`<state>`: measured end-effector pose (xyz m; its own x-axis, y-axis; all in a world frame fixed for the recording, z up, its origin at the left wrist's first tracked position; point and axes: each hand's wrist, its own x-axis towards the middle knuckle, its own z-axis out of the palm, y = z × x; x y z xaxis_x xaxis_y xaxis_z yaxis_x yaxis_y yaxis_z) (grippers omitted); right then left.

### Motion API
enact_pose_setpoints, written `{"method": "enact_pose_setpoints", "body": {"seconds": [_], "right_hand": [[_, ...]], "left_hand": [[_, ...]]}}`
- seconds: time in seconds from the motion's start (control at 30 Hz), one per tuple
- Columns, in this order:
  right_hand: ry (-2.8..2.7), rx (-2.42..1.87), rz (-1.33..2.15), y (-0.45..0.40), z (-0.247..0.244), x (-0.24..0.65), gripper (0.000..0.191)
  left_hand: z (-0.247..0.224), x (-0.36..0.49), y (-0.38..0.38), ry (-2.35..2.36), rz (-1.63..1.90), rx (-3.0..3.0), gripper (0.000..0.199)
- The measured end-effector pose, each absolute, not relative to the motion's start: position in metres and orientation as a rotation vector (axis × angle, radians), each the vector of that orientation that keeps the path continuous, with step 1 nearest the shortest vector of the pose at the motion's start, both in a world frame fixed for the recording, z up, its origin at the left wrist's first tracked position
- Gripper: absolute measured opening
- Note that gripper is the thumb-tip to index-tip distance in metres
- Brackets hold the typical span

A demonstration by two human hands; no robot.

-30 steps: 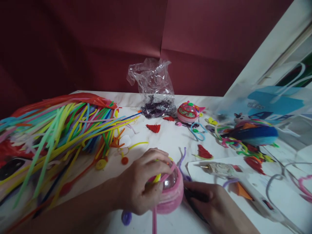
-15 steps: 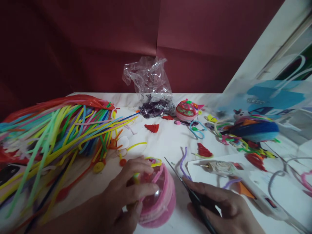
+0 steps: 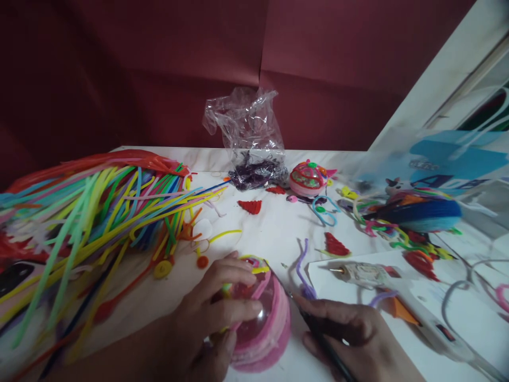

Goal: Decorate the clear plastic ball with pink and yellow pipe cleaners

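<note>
My left hand [image 3: 222,307] curls around a clear plastic ball [image 3: 260,305] at the bottom centre, its fingers on the see-through side. Pink fuzzy pipe cleaner covers the ball's right and lower part, and yellow-edged trim [image 3: 260,269] sits at its top. In my right hand [image 3: 345,329] is a slim, pointed black tool [image 3: 324,339]; its exact kind is unclear. The tool's thin tip reaches the ball's upper right edge; I cannot tell if it touches. Beyond that hand lies a purple pipe cleaner piece [image 3: 304,265].
Pipe cleaners [image 3: 103,212] spill from a red bag at left. A glue gun [image 3: 397,292] lies on white card at right. Behind are a clear plastic bag [image 3: 250,132], a decorated pink ball [image 3: 308,179], red wedge shapes [image 3: 336,244] and a blue yarn-like bundle [image 3: 425,212].
The tool's tip has come closer to the ball's upper right edge as my right hand shifted slightly left relative to the table. My left hand keeps its hold on the ball. The view shifts slightly.
</note>
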<state>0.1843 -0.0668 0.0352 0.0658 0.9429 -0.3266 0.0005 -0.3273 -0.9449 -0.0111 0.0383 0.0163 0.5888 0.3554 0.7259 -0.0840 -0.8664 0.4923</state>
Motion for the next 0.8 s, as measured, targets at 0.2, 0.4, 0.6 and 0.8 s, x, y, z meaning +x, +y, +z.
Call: {"method": "enact_pose_setpoints", "body": {"seconds": [0.2,0.4,0.6,0.8], "right_hand": [[-1.069,-1.537,1.528,-0.062,0.042,0.189,0.017],[-1.096,-1.586,1.480,-0.062,0.043,0.198,0.019],[-0.966,-1.564,1.472,-0.066,0.035,0.207,0.031],[-1.054,-1.536,1.471,-0.069,0.045,0.189,0.028]], "left_hand": [[0.039,-0.017,0.030,0.276,1.067,2.355,0.028],[0.048,-0.025,0.021,0.425,0.918,2.385,0.030],[0.037,-0.027,0.027,0.325,1.020,2.374,0.027],[0.016,-0.024,0.033,0.166,1.106,2.368,0.027]]}}
